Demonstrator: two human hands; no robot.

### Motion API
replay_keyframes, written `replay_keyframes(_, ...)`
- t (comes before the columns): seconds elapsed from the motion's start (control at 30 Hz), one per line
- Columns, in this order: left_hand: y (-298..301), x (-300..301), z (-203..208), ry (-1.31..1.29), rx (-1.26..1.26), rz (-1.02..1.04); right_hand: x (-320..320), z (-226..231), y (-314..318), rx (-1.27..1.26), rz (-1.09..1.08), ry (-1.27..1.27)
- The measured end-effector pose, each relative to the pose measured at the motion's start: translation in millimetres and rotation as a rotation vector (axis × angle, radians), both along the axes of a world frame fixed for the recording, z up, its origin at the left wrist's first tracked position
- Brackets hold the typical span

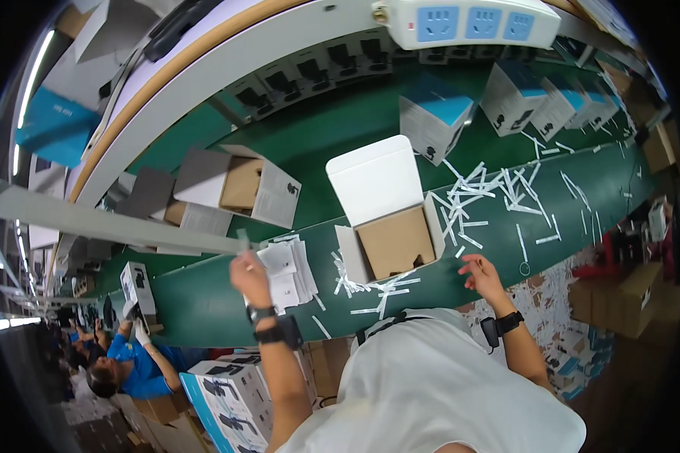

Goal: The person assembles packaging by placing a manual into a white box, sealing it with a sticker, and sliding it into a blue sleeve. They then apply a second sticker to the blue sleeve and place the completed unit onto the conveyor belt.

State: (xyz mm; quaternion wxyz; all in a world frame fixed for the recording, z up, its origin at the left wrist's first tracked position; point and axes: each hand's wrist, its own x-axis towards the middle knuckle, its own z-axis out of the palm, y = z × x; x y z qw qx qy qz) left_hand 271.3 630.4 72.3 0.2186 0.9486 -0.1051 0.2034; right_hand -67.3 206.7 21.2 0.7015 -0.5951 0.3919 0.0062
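In front of me an open white box stands on the green table, lid raised, with a brown cardboard insert inside. My left hand is raised over the left edge of a stack of white paper sheets. Its fingers pinch a small pale strip, blurred against the background. My right hand hovers at the table's near edge, right of the box, fingers apart and holding nothing. Many white strips lie scattered beyond it, and more strips lie around the box's near side.
Open boxes with brown inserts stand at the left, and closed blue-and-white boxes at the back right. A power strip hangs on the shelf edge above. A pale bar crosses the left. A gloved co-worker handles a box at far left.
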Motion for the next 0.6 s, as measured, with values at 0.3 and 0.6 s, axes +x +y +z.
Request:
replay_keyframes(0.3, -103.4, -131.4, 139.6, -0.637, -0.218, -0.283, 30.8, -14.7, 16.4, -0.099, 0.144, -0.089)
replay_keyframes(0.6, -135.0, -125.8, 125.9, -0.164, -0.089, -0.655, 36.5, 12.9, 8.9, -0.276, 0.265, -0.096)
